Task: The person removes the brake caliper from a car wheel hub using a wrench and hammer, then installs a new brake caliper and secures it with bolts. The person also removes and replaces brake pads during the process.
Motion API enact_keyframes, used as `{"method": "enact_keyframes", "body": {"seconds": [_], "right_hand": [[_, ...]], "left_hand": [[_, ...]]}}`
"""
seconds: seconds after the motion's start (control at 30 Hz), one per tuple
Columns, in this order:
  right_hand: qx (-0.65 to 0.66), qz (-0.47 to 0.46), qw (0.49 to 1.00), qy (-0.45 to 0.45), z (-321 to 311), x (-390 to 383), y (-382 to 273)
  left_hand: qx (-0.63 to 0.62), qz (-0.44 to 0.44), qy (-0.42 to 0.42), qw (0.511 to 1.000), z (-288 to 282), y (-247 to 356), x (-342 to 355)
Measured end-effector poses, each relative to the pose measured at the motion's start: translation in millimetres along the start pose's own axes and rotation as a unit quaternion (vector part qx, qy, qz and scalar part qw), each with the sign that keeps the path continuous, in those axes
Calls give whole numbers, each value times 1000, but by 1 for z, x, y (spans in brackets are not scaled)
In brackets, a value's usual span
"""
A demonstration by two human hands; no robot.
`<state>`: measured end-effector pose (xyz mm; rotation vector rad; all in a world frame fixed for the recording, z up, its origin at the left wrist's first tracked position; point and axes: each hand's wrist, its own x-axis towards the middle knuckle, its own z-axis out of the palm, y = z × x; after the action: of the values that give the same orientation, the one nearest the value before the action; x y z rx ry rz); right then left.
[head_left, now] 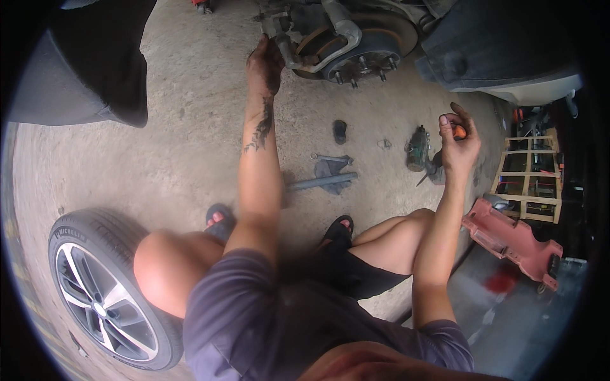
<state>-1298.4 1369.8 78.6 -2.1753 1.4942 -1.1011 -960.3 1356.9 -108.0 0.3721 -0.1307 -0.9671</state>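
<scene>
Raised to the far side, my left hand is closed at the lower end of the grey metal brake caliper; its fingers are partly in shadow. Beside it stand the silver caliper bracket and the brake disc, whose hub shows bare wheel studs. My right hand is held up on the right, closed round a tool with an orange handle. Its index finger points upward, and the tool's kind is hidden by the hand. Below that hand lies a greenish, dirty metal part.
On the concrete floor lie a wrench, a grey pipe, a dark cloth and a small black pad. A wheel rests at my left. Dark car body panels hang at both upper sides. At right are a red plastic tray and a wooden pallet.
</scene>
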Motion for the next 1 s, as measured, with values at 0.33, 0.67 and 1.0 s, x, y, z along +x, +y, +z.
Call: {"method": "enact_keyframes", "body": {"seconds": [0.33,0.67,1.0], "right_hand": [[12,-13,999,-39,24,-1,-10],[-14,-13,997,-78,34,1,-6],[-20,-12,996,-85,32,-4,-13]], "left_hand": [[-37,-136,-116,983,-10,11,11],[-123,-138,-124,975,-9,-1,7],[177,-39,-82,980,-8,2,19]]}}
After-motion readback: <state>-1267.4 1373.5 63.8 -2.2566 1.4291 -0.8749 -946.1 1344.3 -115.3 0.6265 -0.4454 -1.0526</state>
